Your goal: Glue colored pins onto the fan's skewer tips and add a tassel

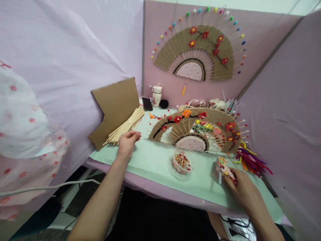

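My left hand (128, 142) is over the left part of the table, just right of a bundle of thin bamboo sticks (127, 125). Its thumb and fingers are pinched together; whatever lies between them is too small to make out. At the right, my right hand (238, 182) is wrapped round a glue gun (223, 166) with a colourful patterned body and a translucent stick jutting out. Between the hands stands a clear round bowl (192, 167) holding red and amber beads (182, 161). Behind it, a twine-wrapped fan (156, 131) with red and orange flowers leans upright.
A larger finished-looking fan (165, 53) hangs on the pink back board. Cardboard (115, 100) leans at the left, near a phone (147, 104) and white bottle (156, 97). Coloured pipe cleaners (250, 162) lie at the right. A white cable (62, 185) crosses the lower left.
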A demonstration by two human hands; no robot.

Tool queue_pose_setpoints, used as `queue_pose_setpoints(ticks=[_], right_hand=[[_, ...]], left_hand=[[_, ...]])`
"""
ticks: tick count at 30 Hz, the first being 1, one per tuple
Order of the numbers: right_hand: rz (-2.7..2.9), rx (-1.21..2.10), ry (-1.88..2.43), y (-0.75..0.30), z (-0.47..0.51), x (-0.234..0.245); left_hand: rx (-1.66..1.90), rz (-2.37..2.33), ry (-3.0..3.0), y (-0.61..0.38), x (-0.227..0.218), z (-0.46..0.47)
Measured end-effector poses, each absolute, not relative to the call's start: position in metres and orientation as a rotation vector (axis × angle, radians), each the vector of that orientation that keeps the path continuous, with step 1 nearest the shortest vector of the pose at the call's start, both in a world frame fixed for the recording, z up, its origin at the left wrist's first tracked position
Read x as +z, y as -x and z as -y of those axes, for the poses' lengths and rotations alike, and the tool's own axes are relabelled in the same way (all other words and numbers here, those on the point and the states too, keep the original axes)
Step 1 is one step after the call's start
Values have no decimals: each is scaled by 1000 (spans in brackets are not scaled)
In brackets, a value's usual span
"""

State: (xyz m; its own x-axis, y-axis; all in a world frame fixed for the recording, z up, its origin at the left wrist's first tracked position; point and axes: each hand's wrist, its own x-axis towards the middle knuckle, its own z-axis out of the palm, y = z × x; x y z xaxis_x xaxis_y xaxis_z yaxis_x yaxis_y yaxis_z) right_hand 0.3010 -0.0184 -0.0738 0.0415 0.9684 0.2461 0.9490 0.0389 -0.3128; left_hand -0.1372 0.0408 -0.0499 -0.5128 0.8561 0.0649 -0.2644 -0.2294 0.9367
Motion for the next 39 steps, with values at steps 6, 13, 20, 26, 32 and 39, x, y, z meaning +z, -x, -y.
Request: queue_pose_setpoints(ticks=[6, 13, 20, 26, 32, 39], right_hand=[[2065, 9, 1965, -325, 16, -98], [2069, -246, 1759, -286, 10, -45], [1983, -24, 1460, -215, -30, -11], [1958, 35, 1453, -204, -47, -16], [1909, 58, 1430, -203, -47, -23], [1902, 95, 1432, -202, -44, -26]], left_hand=[[1707, -1535, -982, 150, -57, -66], [1584, -1523, -980, 154, -61, -78], [1525, -1472, -986, 155, -66, -82], [1433, -1504, -1003, 156, -64, -87], [1322, -1551, -1019, 157, -62, -93], [1259, -1591, -1014, 158, -63, -97]])
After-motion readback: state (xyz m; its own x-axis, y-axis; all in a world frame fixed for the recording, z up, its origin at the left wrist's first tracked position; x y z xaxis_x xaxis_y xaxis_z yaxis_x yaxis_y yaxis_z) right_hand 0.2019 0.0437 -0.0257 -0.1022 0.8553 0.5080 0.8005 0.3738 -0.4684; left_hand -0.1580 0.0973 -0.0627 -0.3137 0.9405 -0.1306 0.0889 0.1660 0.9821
